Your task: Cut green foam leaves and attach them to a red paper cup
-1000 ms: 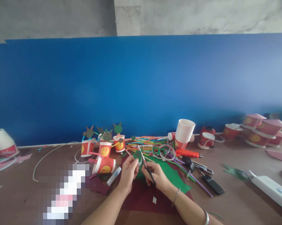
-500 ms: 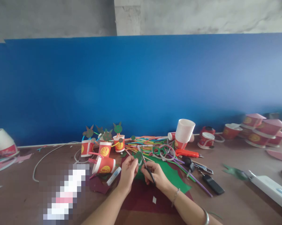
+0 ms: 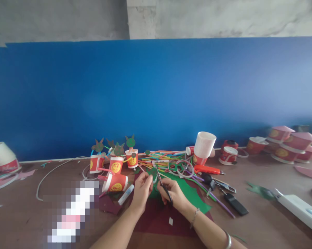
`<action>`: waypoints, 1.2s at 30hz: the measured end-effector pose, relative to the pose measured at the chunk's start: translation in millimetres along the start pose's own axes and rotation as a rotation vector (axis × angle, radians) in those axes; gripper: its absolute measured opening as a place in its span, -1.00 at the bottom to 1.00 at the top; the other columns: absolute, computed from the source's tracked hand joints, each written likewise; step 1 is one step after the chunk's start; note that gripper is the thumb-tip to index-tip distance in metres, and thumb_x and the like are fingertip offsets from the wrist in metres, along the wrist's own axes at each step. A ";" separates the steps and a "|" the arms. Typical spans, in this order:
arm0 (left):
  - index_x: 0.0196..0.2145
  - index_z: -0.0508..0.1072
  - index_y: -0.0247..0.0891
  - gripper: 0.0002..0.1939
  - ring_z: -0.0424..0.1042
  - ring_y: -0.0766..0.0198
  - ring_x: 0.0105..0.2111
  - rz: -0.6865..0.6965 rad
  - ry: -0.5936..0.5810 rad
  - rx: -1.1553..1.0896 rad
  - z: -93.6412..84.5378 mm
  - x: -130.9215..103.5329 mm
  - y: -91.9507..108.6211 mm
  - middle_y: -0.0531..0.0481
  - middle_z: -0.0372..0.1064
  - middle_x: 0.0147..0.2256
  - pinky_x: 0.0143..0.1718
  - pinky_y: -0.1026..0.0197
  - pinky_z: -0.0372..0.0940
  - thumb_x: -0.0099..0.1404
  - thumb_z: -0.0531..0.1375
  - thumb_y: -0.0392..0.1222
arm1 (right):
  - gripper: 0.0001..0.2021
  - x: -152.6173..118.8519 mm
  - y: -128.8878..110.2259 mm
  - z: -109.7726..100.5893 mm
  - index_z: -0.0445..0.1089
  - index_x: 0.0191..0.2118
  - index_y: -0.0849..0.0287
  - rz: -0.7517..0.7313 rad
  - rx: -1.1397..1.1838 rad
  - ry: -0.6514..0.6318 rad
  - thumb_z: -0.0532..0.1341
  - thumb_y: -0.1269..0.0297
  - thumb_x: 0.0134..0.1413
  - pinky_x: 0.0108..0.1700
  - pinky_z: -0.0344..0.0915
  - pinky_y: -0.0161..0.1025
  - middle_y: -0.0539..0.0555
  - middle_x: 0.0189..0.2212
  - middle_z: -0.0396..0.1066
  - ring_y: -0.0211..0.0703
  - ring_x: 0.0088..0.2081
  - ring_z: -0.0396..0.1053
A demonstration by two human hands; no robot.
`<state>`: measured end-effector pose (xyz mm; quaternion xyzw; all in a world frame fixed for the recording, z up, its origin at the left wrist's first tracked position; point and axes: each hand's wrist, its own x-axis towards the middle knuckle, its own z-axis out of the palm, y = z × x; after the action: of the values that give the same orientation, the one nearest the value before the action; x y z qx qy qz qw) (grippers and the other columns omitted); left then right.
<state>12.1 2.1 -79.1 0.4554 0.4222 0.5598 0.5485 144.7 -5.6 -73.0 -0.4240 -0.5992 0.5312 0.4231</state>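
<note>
Between the fingers of my left hand (image 3: pixel 142 190) is pinched a small green paper cutout (image 3: pixel 152 171). My right hand (image 3: pixel 171 192) grips a pair of scissors (image 3: pixel 163 185) with dark handles; their blades point up and away, right beside the cutout. Whether the blades touch the paper I cannot tell. Under my hands lie a green paper sheet (image 3: pixel 194 195) and a dark red sheet (image 3: pixel 153 221). A glue stick (image 3: pixel 125 195) rests left of my left hand, near a red paper cup (image 3: pixel 116 182) tipped on its side.
Paper cups with animal-head cutouts (image 3: pixel 130 142) stand at the back left. Behind my hands are colourful sticks (image 3: pixel 156 156) and a stack of white cups (image 3: pixel 204 142). To the right lie an orange utility knife (image 3: pixel 207 169), keys with a black fob (image 3: pixel 235 204) and a white glue gun (image 3: pixel 301 211).
My right hand and the scissors have shifted very slightly. My left hand keeps its hold on the green cutout, and the other things stay in place.
</note>
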 end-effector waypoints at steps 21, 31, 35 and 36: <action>-0.54 0.19 -0.23 -0.65 0.00 0.51 -0.72 0.009 0.127 -0.033 -0.9 3.3 0.0 0.22 0.07 -0.71 -0.71 0.44 -0.18 0.07 0.19 0.08 | -0.78 1.0 3.1 0.0 0.24 -0.57 0.20 0.015 -0.006 -0.024 0.23 0.19 -0.14 -0.75 -0.02 -0.46 -0.15 -0.82 0.15 -0.42 -0.79 0.06; -0.45 0.23 -0.24 -0.67 0.12 0.51 -0.79 0.104 0.167 -0.013 -0.5 2.0 0.5 0.14 0.32 -0.61 -0.77 0.42 -0.08 0.15 0.14 0.10 | -0.78 0.3 1.4 0.4 0.24 -0.56 0.21 0.045 0.008 -0.039 0.25 0.19 -0.15 -0.76 -0.03 -0.48 -0.15 -0.82 0.15 -0.44 -0.80 0.07; -0.44 0.22 -0.24 -0.68 0.14 0.51 -0.79 0.109 0.167 -0.029 0.3 2.4 1.0 0.14 0.33 -0.61 -0.76 0.43 -0.06 0.16 0.14 0.09 | -0.78 0.6 1.4 1.0 0.23 -0.56 0.21 0.047 0.007 -0.042 0.24 0.19 -0.14 -0.76 -0.01 -0.48 -0.15 -0.82 0.15 -0.44 -0.79 0.08; -0.44 0.22 -0.24 -0.67 0.14 0.50 -0.79 0.109 0.174 -0.039 0.3 2.8 1.1 0.14 0.34 -0.61 -0.76 0.43 -0.06 0.16 0.14 0.09 | -0.78 0.7 1.4 1.0 0.24 -0.55 0.21 0.048 0.005 -0.043 0.23 0.19 -0.13 -0.76 -0.01 -0.48 -0.15 -0.81 0.16 -0.44 -0.79 0.08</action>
<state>12.2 4.8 -77.8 0.4169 0.4318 0.6344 0.4871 143.6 -5.1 -74.5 -0.4256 -0.5966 0.5518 0.3981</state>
